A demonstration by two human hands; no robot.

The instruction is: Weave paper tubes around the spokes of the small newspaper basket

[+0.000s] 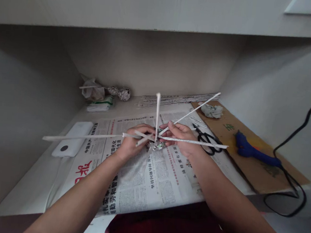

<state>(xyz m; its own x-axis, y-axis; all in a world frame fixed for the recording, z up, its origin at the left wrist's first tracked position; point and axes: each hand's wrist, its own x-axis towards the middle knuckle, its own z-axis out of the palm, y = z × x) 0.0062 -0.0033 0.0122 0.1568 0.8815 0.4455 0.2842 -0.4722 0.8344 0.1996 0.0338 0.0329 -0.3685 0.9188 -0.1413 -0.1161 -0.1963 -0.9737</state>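
Between my hands is a small woven piece (159, 144) of printed paper, with several rolled paper sticks (157, 113) spreading out from it. My left hand (135, 141) is closed around its left side, where a long stick points left and shorter ends poke out by the fingers. My right hand (179, 135) pinches the right side near the base of the sticks; one stick slants up and right, another lies across the palm and wrist. The piece is held above the newspaper (150, 177). Fingers hide part of the weave.
Black scissors (209, 141) lie right of my right hand. A blue glue gun (253, 148) with a black cord rests on cardboard (235, 138). Paper sticks (179, 98) lie along the back. A white device (73, 138) sits at left; a woven bulb-shaped piece (122, 93) stands behind.
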